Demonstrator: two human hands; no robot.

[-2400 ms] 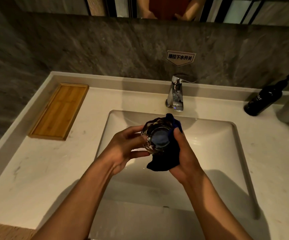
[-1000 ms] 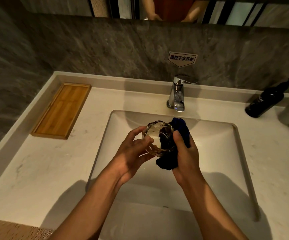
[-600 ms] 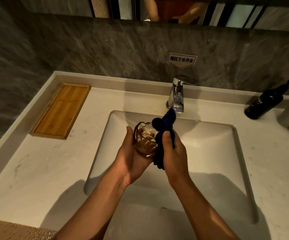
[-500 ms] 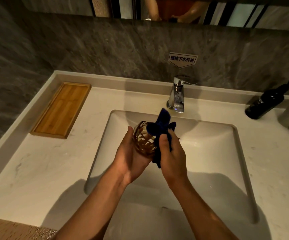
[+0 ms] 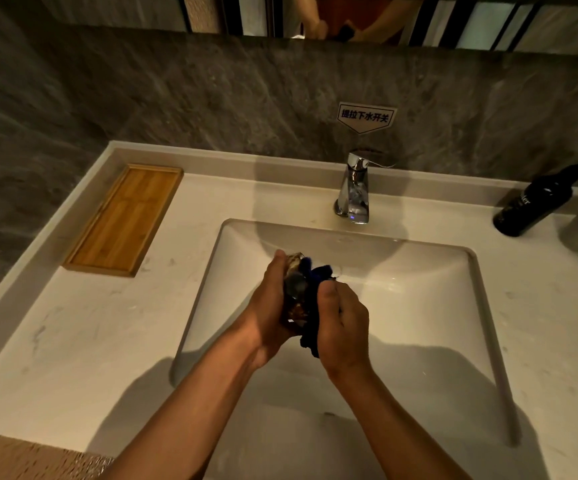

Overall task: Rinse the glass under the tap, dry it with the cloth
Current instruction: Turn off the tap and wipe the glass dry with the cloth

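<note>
A pale counter (image 5: 83, 341) runs along a grey stone wall. On its left sits a wood tray (image 5: 124, 220). Over the sink (image 5: 419, 306), the left hand (image 5: 270, 317) wraps around the glass (image 5: 296, 289). The right hand (image 5: 344, 320) squeezes the blue cloth (image 5: 311, 278) against it. Behind stands the tap (image 5: 355, 188), then a black bottle (image 5: 537, 202).

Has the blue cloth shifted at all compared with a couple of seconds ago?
Yes. The cloth now sits lower, farther from the tap, bunched against the glass.

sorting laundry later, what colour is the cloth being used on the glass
Dark blue. The cloth shows in the head view, bunched between the right hand and the glass.
</note>
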